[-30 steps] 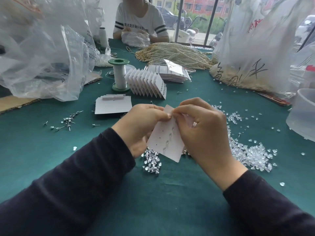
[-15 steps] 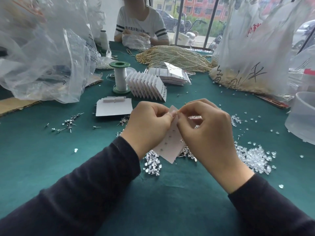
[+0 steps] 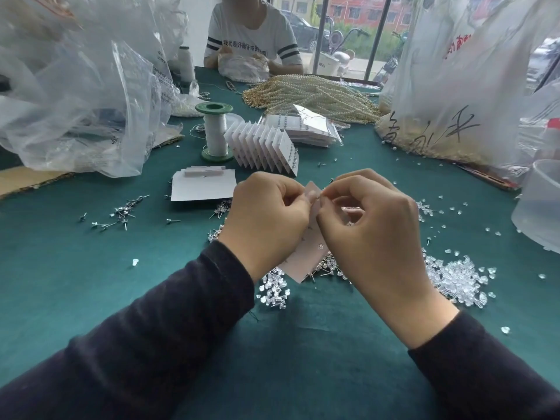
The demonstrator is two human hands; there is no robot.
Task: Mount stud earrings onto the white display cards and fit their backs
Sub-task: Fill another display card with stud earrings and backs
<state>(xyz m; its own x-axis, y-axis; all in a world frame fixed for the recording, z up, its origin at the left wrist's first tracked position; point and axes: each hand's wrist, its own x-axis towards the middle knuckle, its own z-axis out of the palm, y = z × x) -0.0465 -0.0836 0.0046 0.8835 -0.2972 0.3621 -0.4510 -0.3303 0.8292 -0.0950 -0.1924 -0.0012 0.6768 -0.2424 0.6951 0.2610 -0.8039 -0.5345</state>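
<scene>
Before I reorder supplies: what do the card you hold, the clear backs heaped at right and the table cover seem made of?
Card: thin matte white paperboard; crisp flat edges. Backs: clear glossy plastic or silicone; they glint. Table cover: matte green cloth, perhaps felt; faint creases.

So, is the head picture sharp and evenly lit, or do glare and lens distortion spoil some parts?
Head view: soft daylight, no hard shadows on the green table; the left hand, right hand and white card look sharp, though whatever the fingers pinch at its top is too small to tell; pale glare on the plastic bag; the wide lens tilts the window frame.
</scene>
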